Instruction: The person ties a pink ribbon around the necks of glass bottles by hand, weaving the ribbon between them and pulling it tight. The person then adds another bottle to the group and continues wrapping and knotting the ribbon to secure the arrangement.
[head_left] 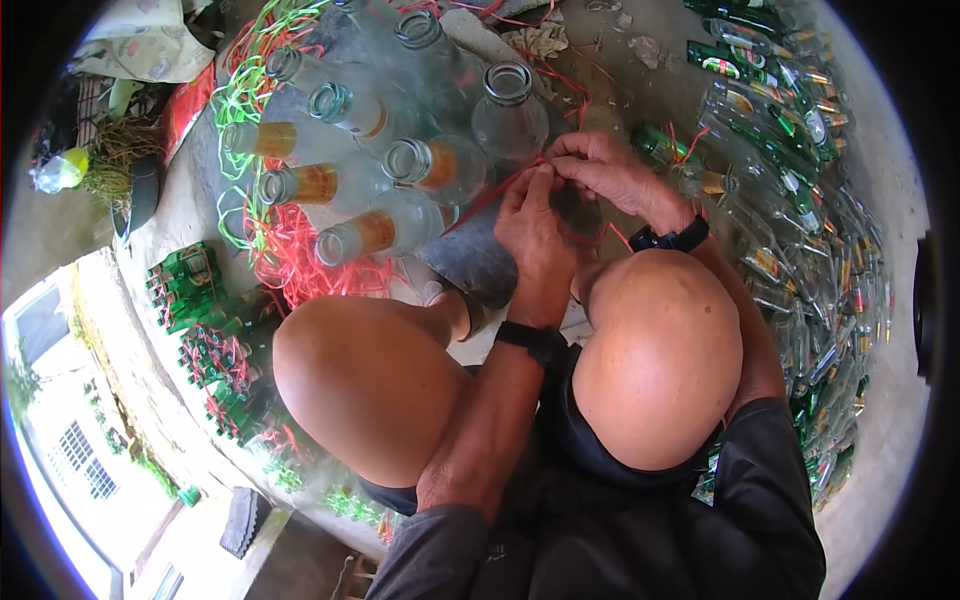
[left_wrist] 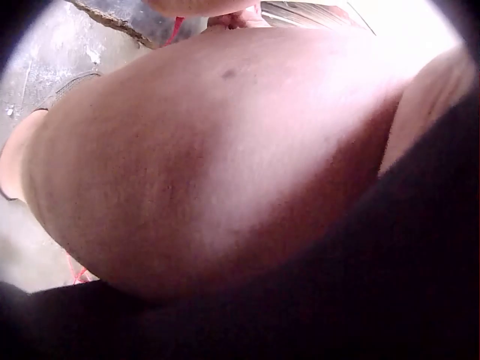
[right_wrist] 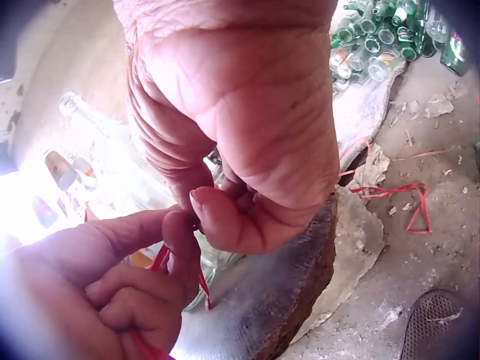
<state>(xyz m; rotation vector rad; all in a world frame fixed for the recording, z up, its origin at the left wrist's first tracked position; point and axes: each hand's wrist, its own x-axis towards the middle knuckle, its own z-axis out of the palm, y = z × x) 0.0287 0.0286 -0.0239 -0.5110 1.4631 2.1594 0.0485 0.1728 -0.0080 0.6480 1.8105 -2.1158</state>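
Note:
In the head view both hands meet at the right side of a cluster of upright clear glass bottles. A red plastic string runs along the near side of the bottles to the fingertips. My left hand grips it, thumb against curled forefinger; the right wrist view shows the string passing through this hand. My right hand pinches at the same spot, thumb and fingers right at the left fingertips. A short string end hangs below them. The left wrist view shows mostly a bare leg.
The bottles stand on a dark round slab. Tangled red string and green string lie left of them. A large pile of loose bottles fills the right side. Tied green bottles stand at left. Two knees flank the arms.

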